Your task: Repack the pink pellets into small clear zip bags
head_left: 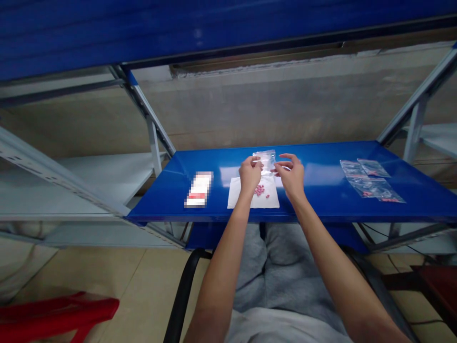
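Note:
A small clear plastic zip bag [266, 161] stands up between my hands above the blue shelf top [321, 162]. My left hand [250, 174] pinches the bag's left edge, and my right hand [290, 176] holds its right edge with the fingertips. Just below my hands lies a white paper sheet [266, 202], partly hidden by my left hand. A small heap of pink beads or pills [259, 190] sits on it. The bag's contents are hard to make out.
Left on the shelf lies a blurred white and red card [199, 189]. Several flat plastic bags [369, 183] lie at the right. Grey metal uprights [153, 143] flank the shelf, with a concrete wall behind. Black chair arms and a red object [57, 314] sit below.

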The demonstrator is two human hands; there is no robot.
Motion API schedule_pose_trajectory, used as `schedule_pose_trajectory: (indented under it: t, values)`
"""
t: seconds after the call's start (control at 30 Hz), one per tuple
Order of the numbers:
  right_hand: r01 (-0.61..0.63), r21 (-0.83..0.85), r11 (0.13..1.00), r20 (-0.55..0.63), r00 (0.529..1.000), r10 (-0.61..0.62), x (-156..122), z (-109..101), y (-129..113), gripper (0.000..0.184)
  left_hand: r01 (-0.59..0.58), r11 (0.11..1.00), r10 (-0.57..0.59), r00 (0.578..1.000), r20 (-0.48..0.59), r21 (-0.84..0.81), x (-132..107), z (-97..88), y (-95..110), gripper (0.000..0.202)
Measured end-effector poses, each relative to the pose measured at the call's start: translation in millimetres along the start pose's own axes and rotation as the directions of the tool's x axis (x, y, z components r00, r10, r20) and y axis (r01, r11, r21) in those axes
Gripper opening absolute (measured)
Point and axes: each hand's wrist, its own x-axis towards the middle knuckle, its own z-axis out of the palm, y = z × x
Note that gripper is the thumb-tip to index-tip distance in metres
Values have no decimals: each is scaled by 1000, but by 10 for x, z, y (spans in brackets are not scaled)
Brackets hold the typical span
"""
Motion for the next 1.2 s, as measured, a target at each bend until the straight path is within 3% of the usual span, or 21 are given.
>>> schedule_pose_trajectory:
  t: [0.17, 0.33, 0.43, 0.57, 0.73, 0.93, 1.07, 1.2]
  values:
    - [-7, -104, 995, 43, 999, 12, 338, 172, 181, 20, 54, 995, -51, 998, -28, 82, 314, 90, -93, 20]
    - [83, -176, 981, 35, 996, -78, 585, 190, 220, 46, 4, 995, -8, 999, 40, 100, 433, 58, -132, 23]
    - [113, -163, 980, 161, 983, -86, 751, 163, 173, 37, 8, 1000, -11, 993, 120, 27, 434, 45, -132, 24]
    - [84, -149, 985, 299, 954, -36, 894, 152, 128, 23, 46, 998, -42, 994, 97, -32, 393, 41, -176, 21]
    - [55, -201, 978, 257, 966, -1, 937, 261, 155, 22, 20, 999, -19, 999, -38, 29, 408, 30, -295, 13]
    - [86, -365, 927, 156, 987, -30, 987, 395, 217, 23, 11, 956, 24, 993, -115, 294, 617, 68, -418, 8]
    - [117, -402, 908, 110, 991, -79, 947, 325, 266, 14, 21, 939, 23, 992, -124, 344, 702, 121, -461, 6]
    - [119, -411, 904, 88, 992, -90, 848, 175, 331, 24, 31, 921, 24, 990, -138, 388, 697, 152, -471, 8]
